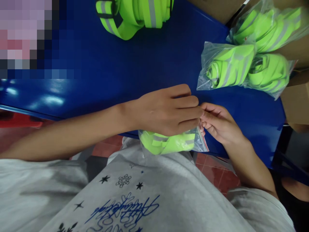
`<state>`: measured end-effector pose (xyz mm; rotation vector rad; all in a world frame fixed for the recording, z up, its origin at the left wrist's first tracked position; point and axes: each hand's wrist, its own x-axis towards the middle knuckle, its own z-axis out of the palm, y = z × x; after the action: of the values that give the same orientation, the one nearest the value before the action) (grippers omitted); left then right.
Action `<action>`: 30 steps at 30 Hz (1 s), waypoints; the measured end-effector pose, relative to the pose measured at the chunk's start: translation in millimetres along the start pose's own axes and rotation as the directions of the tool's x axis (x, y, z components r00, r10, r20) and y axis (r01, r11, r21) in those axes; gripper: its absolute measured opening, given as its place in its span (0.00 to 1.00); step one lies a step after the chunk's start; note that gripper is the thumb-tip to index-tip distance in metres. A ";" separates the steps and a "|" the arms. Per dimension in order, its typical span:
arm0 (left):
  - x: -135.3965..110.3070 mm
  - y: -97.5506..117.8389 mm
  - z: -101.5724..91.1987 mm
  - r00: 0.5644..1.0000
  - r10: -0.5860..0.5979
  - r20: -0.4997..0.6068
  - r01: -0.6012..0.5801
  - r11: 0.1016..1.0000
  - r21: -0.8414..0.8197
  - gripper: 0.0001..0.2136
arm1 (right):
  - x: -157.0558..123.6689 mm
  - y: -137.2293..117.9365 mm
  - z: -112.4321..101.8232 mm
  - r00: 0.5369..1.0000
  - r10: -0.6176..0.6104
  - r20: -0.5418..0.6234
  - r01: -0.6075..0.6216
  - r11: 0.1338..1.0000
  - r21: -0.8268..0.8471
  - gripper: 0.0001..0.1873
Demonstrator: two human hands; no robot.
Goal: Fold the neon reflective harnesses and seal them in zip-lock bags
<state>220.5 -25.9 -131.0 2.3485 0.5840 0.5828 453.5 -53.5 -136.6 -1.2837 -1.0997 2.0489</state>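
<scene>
A clear zip bag (199,143) with a red line along its opening lies at the table's near edge. Inside it is a folded neon-yellow reflective strap (166,145) with a grey stripe. My left hand (166,109) reaches across the top of the bag, fingers bent around its upper side near the opening; the thumb is hidden. At the bag's opening, my right hand (220,124) is closed in a pinch, thumb against fingers, on the zip edge. The fingertips of both hands meet there and cover part of the zip.
On the blue table (154,61) lies a loose roll of neon straps (145,14) at the far side. Several bagged straps (231,66) lie at the right, by cardboard boxes (295,103). A red stool (19,120) stands at the left, below table height.
</scene>
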 end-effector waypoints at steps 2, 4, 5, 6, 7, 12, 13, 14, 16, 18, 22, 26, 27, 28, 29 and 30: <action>-0.8 -0.2 0.6 1.000 0.014 -0.008 -0.014 1.000 -0.002 0.16 | -0.5 0.2 0.7 1.000 -0.006 0.009 0.006 1.000 0.009 0.19; -1.0 0.3 0.7 1.000 0.022 -0.009 -0.022 1.000 0.010 0.16 | -1.0 0.0 1.7 1.000 -0.015 0.014 0.015 1.000 0.019 0.18; -0.8 0.8 0.6 1.000 0.026 -0.008 -0.025 1.000 0.017 0.16 | -1.1 -0.3 2.2 1.000 -0.017 0.013 0.016 1.000 0.019 0.18; -0.4 1.3 0.4 1.000 0.026 -0.006 -0.025 0.999 0.021 0.17 | -1.3 -0.6 2.6 1.000 -0.015 0.009 0.015 1.000 0.013 0.18; 0.0 1.7 0.1 1.000 0.019 -0.005 -0.019 1.000 0.021 0.17 | -1.4 -1.0 3.0 1.000 -0.012 0.001 0.012 1.000 0.003 0.19; 1.7 1.3 0.0 0.998 -0.054 -0.044 0.051 0.997 -0.050 0.14 | -2.3 -1.7 2.6 0.997 -0.053 -0.049 0.049 0.996 -0.078 0.22; 1.8 0.8 0.1 0.997 -0.061 -0.042 0.058 0.996 -0.061 0.14 | -2.5 -1.2 1.9 0.997 -0.066 -0.050 0.061 0.994 -0.094 0.22; 1.9 0.4 0.3 0.997 -0.064 -0.035 0.062 0.996 -0.069 0.13 | -2.7 -0.4 1.1 0.996 -0.076 -0.051 0.070 0.991 -0.111 0.21; 2.0 -0.2 0.7 0.998 -0.065 -0.026 0.063 0.995 -0.073 0.14 | -3.0 1.9 -0.4 0.992 -0.112 -0.050 0.103 0.982 -0.160 0.19; 2.2 -0.4 1.0 0.997 -0.069 -0.036 0.066 0.996 -0.062 0.14 | -3.6 4.7 -0.9 0.976 -0.206 -0.068 0.182 0.950 -0.254 0.14; 1.7 -1.3 1.0 0.990 -0.110 -0.089 0.114 0.993 0.035 0.16 | -7.8 7.6 0.5 0.880 -0.456 -0.136 0.337 0.798 -0.499 0.09; 0.4 -5.3 1.7 0.984 -0.151 -0.094 0.169 0.958 0.232 0.19 | -15.1 2.0 -1.7 0.861 -0.503 -0.080 0.328 0.667 -0.669 0.07; 0.1 -6.3 2.2 0.985 -0.148 -0.088 0.167 0.944 0.286 0.20 | -16.8 -0.5 -3.2 0.864 -0.502 -0.050 0.326 0.632 -0.703 0.08; -0.1 -7.1 2.7 0.986 -0.144 -0.079 0.163 0.930 0.330 0.20 | -18.2 -3.1 -4.9 0.866 -0.500 -0.016 0.329 0.593 -0.735 0.09; -0.3 -7.6 3.4 0.988 -0.139 -0.072 0.156 0.919 0.363 0.20 | -19.3 -5.8 -6.5 0.864 -0.503 0.016 0.336 0.553 -0.762 0.10; -0.3 -7.7 4.0 0.989 -0.135 -0.065 0.150 0.912 0.383 0.20 | -20.2 -8.3 -8.0 0.861 -0.507 0.044 0.344 0.516 -0.785 0.10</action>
<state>220.5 -22.5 -139.0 2.6344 0.9550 0.4776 469.5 -60.7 -121.4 -1.3232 -2.0886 1.0257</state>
